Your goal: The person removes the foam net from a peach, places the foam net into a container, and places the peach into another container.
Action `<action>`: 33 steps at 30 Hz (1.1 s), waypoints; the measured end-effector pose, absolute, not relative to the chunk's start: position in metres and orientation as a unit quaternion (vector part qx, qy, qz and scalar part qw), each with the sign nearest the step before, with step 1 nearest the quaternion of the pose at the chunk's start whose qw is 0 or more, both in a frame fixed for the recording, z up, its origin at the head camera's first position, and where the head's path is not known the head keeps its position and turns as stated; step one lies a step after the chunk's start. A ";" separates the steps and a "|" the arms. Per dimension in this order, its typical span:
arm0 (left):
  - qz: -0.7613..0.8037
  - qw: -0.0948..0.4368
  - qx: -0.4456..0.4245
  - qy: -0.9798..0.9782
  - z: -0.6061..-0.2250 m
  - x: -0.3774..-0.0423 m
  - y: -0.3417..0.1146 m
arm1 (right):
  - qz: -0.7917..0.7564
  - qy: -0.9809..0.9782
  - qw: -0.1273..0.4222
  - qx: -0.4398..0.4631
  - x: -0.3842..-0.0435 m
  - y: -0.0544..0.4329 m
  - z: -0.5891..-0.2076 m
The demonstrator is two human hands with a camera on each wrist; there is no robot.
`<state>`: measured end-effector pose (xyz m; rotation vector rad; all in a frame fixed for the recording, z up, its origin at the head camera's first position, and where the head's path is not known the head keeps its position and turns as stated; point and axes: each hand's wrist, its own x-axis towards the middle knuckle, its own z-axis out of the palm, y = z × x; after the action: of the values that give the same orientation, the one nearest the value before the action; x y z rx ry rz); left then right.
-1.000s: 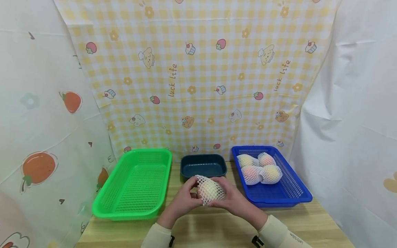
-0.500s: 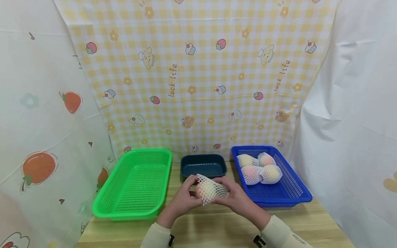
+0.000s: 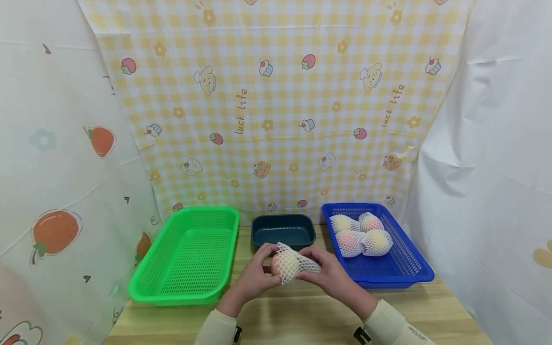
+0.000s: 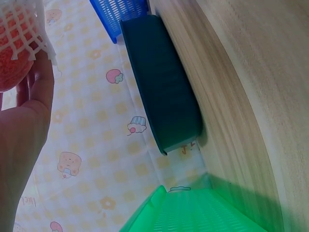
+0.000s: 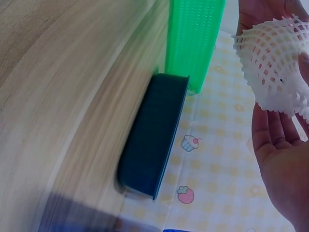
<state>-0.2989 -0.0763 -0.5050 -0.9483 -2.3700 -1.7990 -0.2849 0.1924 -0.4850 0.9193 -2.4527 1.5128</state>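
Observation:
A round red fruit (image 4: 14, 70) is held up over the table in front of me, its kind not certain. A white foam net sleeve (image 3: 290, 265) covers most of it, while bare red skin shows on the left side. My left hand (image 3: 255, 277) grips the fruit and the near rim of the net from the left. On the other side my right hand (image 3: 328, 275) pinches the narrowed, loose end of the net between thumb and fingers. The right wrist view shows the net (image 5: 273, 63) bunched between both hands.
On the left stands a green basket (image 3: 230, 268) with nothing visible in it. A dark teal tub (image 3: 283, 218) sits behind my hands. At the right, a blue basket (image 3: 414, 275) holds several netted fruits (image 3: 376, 243). A patterned cloth hangs at the back.
My right hand has shifted slightly right, drawing the net with it. The net now stretches off the fruit to the right, and more red skin shows at the left. My left hand stays nearly still.

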 end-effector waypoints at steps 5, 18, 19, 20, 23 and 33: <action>-0.579 0.009 -0.307 -0.755 -0.505 -0.299 -0.076 | 0.496 -0.808 0.071 0.311 -0.283 0.193 -0.484; -0.578 -0.003 -0.291 -0.762 -0.501 -0.296 -0.076 | 0.497 -0.815 0.077 0.288 -0.279 0.192 -0.482; -0.579 -0.002 -0.291 -0.762 -0.500 -0.296 -0.075 | 0.494 -0.817 0.080 0.288 -0.279 0.192 -0.482; -0.579 -0.001 -0.290 -0.762 -0.500 -0.296 -0.075 | 0.492 -0.817 0.082 0.288 -0.279 0.192 -0.481; -0.579 0.003 -0.291 -0.762 -0.501 -0.296 -0.076 | 0.485 -0.820 0.090 0.291 -0.279 0.192 -0.480; -0.575 0.012 -0.291 -0.765 -0.503 -0.298 -0.077 | 0.460 -0.829 0.106 0.301 -0.281 0.192 -0.481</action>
<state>-0.2978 -0.0771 -0.5030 -0.9077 -2.3843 -1.7913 -0.2810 0.1924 -0.4805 0.8858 -2.4406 1.3549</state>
